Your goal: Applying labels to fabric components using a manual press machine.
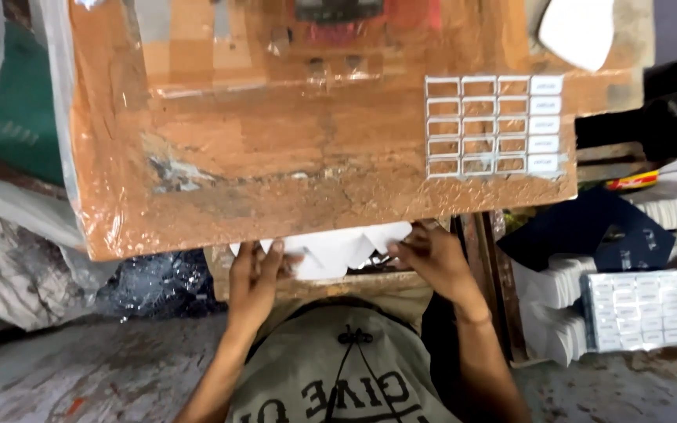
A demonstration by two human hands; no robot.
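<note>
Both hands gather white paper cutouts [331, 249] at the board's edge.
Left hand [254, 278] and right hand [432, 258] pinch the stack beneath the plastic-wrapped brown board [291, 157]; squaring it seems underway.

A stack of white, pointed-edged paper cutouts [331, 249] lies flat, half hidden beneath the near edge of a plastic-wrapped desk.

we lose most of the white paper pieces [331, 251] under the brown board [291, 141], top edge cropping it, label sheet [495, 125] print too small
</note>
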